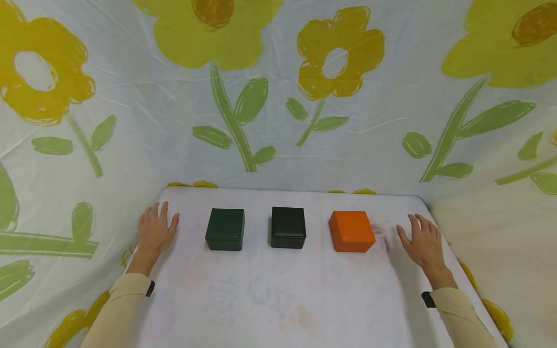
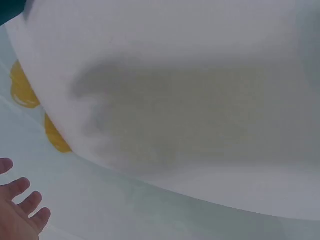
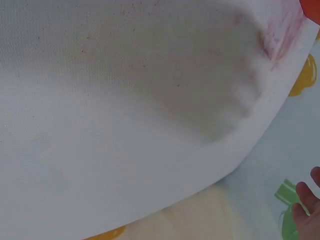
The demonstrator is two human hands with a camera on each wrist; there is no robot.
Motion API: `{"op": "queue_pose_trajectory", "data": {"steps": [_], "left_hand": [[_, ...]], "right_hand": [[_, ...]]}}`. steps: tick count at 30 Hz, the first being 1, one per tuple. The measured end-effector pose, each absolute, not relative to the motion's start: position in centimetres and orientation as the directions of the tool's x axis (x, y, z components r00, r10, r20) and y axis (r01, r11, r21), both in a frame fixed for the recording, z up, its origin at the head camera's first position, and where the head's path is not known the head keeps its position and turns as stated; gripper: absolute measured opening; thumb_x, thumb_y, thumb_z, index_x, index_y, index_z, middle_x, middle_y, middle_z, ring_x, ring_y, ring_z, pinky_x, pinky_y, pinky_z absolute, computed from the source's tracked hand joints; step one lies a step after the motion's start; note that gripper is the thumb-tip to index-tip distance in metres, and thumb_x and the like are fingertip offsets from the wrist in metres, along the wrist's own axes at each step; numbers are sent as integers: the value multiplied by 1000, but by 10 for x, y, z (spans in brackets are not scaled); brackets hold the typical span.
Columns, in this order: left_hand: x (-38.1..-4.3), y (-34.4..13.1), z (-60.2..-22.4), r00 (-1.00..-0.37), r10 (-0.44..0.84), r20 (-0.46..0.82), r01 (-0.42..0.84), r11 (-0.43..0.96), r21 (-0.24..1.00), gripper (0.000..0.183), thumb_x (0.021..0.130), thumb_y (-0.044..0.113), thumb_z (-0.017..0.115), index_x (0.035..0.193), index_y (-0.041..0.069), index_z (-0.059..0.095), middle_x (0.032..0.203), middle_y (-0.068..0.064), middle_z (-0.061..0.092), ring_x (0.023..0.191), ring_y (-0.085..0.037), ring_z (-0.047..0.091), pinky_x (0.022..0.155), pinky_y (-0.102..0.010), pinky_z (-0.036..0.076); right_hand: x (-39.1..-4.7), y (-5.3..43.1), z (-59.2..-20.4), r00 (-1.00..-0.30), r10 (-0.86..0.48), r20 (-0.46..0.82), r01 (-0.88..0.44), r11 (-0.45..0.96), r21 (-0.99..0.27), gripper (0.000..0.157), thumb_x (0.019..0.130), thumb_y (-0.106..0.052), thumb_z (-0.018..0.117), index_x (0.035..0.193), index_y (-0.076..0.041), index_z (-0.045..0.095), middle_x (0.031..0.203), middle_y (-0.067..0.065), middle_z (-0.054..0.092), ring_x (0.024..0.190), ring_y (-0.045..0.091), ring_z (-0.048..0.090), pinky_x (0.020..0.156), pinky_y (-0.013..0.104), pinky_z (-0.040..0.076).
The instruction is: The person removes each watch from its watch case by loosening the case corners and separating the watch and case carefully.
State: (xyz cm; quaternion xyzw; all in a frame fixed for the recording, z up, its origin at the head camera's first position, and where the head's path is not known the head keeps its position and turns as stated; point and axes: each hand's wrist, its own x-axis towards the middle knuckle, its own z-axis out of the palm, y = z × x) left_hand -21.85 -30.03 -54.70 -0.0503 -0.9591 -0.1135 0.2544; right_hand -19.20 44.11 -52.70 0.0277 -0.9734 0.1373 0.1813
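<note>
Three lidded boxes stand in a row across the white table: a green box point(image 1: 225, 229) on the left, a blackish-green box point(image 1: 288, 227) in the middle and an orange box point(image 1: 351, 231) on the right. My left hand point(image 1: 155, 229) is over the table's left edge, apart from the green box, its fingers spread and holding nothing. On the other side, my right hand point(image 1: 422, 241) is held to the right of the orange box with loosely bent fingers and nothing in them. Only fingers of each hand appear in the wrist views. All three lids look closed.
A flower-printed cloth point(image 1: 339, 159) rises behind the table point(image 1: 243, 299) and along both sides. Reddish smudges point(image 1: 380, 237) mark the tabletop beside the orange box. Each wrist wears a dark band, partly under a beige sleeve point(image 1: 126, 295).
</note>
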Motion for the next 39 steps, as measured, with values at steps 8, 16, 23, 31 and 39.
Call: {"op": "queue_pose_trajectory", "data": {"steps": [8,16,23,31,39], "left_hand": [[-214,-285,-533,-844,7,536,159,958,238,48,101,25,60,131,-13,57,126,-38,58,109,-59,55,91,-68,45],[-211,-265,-519,-818,-12,575,202,930,307,45,103,23,58,130,-13,59,124,-36,59,107,-58,57,89,-68,46],[-210,-240,-513,-826,-27,563,225,900,374,46,104,25,58,133,-11,58,125,-33,60,109,-54,58,92,-66,47],[-211,-213,-507,-825,-11,565,259,882,395,45,105,25,57,134,-9,58,125,-32,60,111,-51,57,94,-63,48],[-208,-193,-504,-818,-6,575,304,844,441,45,105,27,58,134,-8,60,124,-30,61,110,-49,58,92,-61,48]], "right_hand": [[-190,429,-521,-908,-16,418,-134,958,-254,47,100,-21,60,130,14,51,136,39,45,123,61,40,107,74,28],[-189,409,-511,-838,-74,541,-233,944,-233,40,91,-11,71,120,15,60,122,36,57,109,57,53,96,73,40],[-188,388,-506,-852,-77,518,-244,934,-262,39,93,-12,71,122,13,60,123,35,57,109,55,53,96,72,41],[-186,365,-498,-867,-89,491,-255,925,-282,39,94,-12,71,124,12,60,125,33,57,113,52,53,99,70,41],[-187,345,-495,-821,-125,557,-331,900,-285,34,92,-7,73,120,11,63,119,31,62,109,50,56,96,68,45]]}}
